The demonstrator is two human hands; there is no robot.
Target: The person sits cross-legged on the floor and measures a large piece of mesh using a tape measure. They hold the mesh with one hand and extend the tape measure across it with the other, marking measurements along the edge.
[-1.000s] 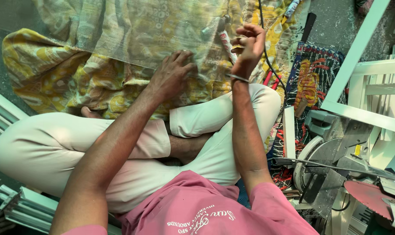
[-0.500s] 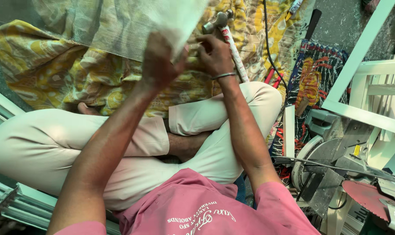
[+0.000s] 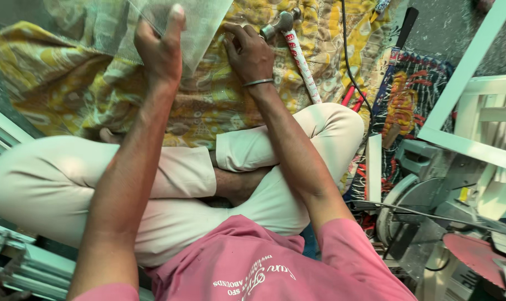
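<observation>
A: Both hands have dropped since half a sec ago. Hammer was up in the right hand w/ the mesh; now the hammer (image 3: 291, 42) lies on the yellow cloth (image 3: 208, 111), handle pointing toward the right knee.

B: Right hand (image 3: 252, 53) status?

A: Let go of it. Lies palm down on the cloth just beside the hammer head, fingers loosely spread, nothing gripped. Metal bangle on the wrist.

B: Left hand?

A: Left hand (image 3: 161, 47) is raised, fingers bent back against the sheet of fine mesh (image 3: 197, 22), index finger straight up. Thumb's hidden, so can't tell if it's a real pinch or just pressing.

B: How'd that mesh handle?

A: Judging by looks: v. light, floppy, see-through, prob. snags and frays. Best taken at an edge or corner, two-handed to keep it flat. Hammer's the opposite: top-heavy, rigid, take it mid-handle.

B: Surface, room?

A: Person sits cross-legged, cloth is soft and rumpled, so nothing sits level. Cluttered floor: black cable (image 3: 350, 67) across the cloth, patterned rug (image 3: 414, 89), white frame pieces (image 3: 475, 106) to the right, mitre saw (image 3: 453, 223) w/ a red blade near the right knee.
</observation>
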